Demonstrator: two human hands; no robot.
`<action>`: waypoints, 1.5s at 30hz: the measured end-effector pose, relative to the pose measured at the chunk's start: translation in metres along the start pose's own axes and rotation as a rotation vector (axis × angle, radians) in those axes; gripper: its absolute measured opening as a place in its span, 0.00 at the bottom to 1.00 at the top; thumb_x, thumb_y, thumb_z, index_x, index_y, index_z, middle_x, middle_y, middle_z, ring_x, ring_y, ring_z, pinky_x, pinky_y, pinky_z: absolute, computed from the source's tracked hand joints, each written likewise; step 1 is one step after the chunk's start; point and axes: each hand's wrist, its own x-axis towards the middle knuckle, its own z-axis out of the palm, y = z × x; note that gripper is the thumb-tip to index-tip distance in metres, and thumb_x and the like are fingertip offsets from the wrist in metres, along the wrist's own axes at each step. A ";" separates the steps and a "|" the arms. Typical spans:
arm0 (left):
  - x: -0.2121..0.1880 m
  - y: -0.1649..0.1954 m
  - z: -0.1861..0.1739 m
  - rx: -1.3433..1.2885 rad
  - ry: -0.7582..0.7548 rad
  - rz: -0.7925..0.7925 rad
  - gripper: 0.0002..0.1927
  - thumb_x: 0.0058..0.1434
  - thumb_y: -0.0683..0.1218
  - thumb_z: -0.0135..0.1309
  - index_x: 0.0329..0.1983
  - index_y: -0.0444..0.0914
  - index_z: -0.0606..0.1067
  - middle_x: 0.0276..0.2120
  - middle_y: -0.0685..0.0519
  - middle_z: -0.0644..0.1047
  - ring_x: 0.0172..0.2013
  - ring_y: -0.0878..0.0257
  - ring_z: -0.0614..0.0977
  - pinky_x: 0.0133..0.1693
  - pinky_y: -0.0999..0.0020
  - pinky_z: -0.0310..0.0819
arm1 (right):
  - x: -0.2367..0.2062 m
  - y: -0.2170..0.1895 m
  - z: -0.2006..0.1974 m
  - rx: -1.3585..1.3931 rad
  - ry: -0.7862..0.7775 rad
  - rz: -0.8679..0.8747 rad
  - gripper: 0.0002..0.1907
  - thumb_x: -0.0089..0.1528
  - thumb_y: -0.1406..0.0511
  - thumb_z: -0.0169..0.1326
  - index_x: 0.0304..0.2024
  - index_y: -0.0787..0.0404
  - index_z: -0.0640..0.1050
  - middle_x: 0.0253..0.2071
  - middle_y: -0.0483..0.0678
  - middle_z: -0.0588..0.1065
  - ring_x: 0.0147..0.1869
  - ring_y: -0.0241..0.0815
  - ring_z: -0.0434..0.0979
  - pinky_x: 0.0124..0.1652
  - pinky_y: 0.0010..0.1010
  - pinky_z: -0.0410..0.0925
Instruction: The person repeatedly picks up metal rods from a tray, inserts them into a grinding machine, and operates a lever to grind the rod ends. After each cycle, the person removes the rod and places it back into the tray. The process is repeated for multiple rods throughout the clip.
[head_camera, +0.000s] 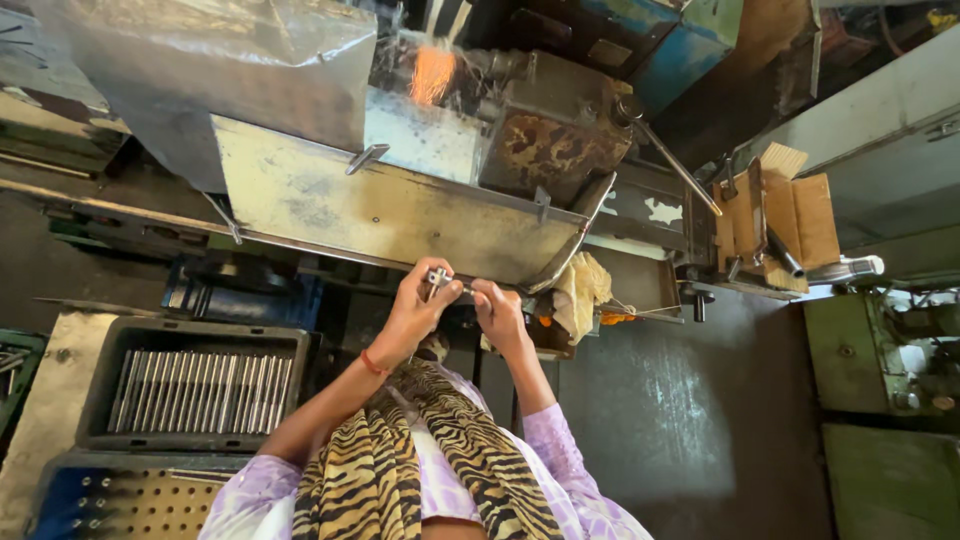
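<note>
Left hand (418, 308) and right hand (497, 310) meet just below the lip of a long metal trough (400, 215), fingers of both pinched closed on one small metal gauge-like piece (438, 277) held between them. The piece is short, silvery, with a dark square block at its left-hand end; its long axis runs roughly left–right across the view, block toward the left hand, thin end toward the right fingertips. Its finer form is too small to tell. One red thread band (371, 362) sits on the left wrist. A tiger-striped scarf (440, 450) hangs over lilac sleeves below the hands. Just right of the right hand, one crumpled yellow cloth (580, 290) hangs off the trough's end. Left of the left arm: one dark plastic crate (190, 385) holding a single row of slim metal rods (200, 392) laid side by side, long axes pointing away from the person; exact count not readable, about twenty. Below it, one blue crate (60, 490) with a perforated tan board (150, 505) on top. Above the trough: one burst of orange sparks (432, 72) beside a rust-mottled machine housing (555, 145). At right, folded brown cardboard pieces (790, 210), about three flaps, are wedged against the machine; no label is legible on them. One green cabinet (880, 400) stands at far right.
</note>
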 end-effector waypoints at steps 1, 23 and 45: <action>-0.001 -0.002 0.001 0.011 -0.003 0.050 0.09 0.67 0.42 0.60 0.47 0.39 0.72 0.30 0.64 0.68 0.28 0.77 0.65 0.28 0.79 0.58 | -0.003 0.000 0.003 -0.007 -0.004 0.007 0.17 0.73 0.56 0.48 0.47 0.64 0.76 0.26 0.55 0.73 0.26 0.50 0.74 0.30 0.36 0.68; 0.036 0.031 -0.033 -0.353 -0.246 -0.329 0.09 0.66 0.44 0.57 0.47 0.42 0.71 0.24 0.65 0.66 0.18 0.78 0.61 0.18 0.79 0.49 | 0.057 -0.041 -0.031 0.596 -0.399 0.451 0.12 0.63 0.63 0.62 0.30 0.67 0.83 0.21 0.40 0.70 0.24 0.29 0.63 0.24 0.24 0.54; 0.123 0.097 0.022 -0.179 -0.192 -0.264 0.09 0.67 0.51 0.56 0.43 0.42 0.72 0.22 0.63 0.67 0.16 0.76 0.65 0.17 0.78 0.53 | 0.133 -0.042 -0.097 0.292 -0.032 0.339 0.04 0.60 0.69 0.63 0.36 0.64 0.85 0.23 0.45 0.75 0.25 0.33 0.66 0.26 0.27 0.59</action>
